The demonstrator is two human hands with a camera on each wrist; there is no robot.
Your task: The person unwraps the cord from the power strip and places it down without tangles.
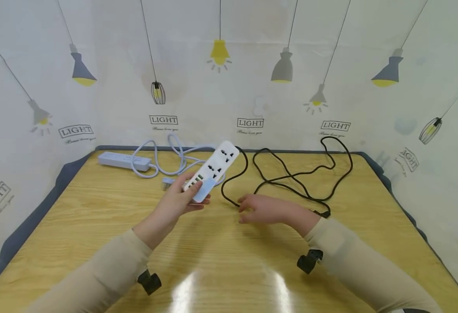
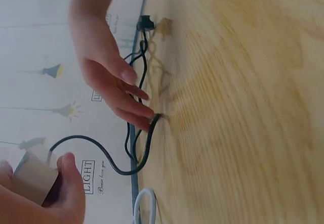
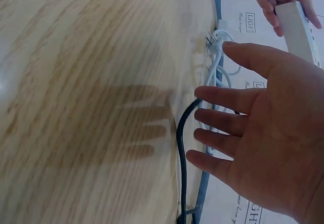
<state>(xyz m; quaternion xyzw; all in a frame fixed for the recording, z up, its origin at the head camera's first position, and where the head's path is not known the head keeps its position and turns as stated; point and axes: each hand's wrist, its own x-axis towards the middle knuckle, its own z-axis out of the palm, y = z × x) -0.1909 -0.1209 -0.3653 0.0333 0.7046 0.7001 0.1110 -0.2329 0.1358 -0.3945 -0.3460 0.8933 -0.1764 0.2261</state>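
Observation:
My left hand (image 1: 175, 198) grips a white power strip (image 1: 224, 160) by its near end, thumb over the face beside the USB ports. The strip is raised above the table and tilted, sockets facing up. From its far end a black cord (image 1: 246, 163) runs down and lies in loose loops to the right. My right hand (image 1: 268, 208) hovers by the near part of this cord, fingers extended and apart, as the right wrist view shows with the palm (image 3: 283, 113). Whether a fingertip touches the cord I cannot tell. The cord's black plug (image 1: 323, 213) lies beside my right wrist, partly hidden.
A second, pale power strip (image 1: 119, 160) lies at the back left of the wooden table (image 1: 135, 269). Its pale cord (image 1: 182, 161) coils behind my left hand, and its plug (image 1: 167, 181) rests near the fingers. A printed cloth backdrop (image 1: 197, 108) encloses the back and sides.

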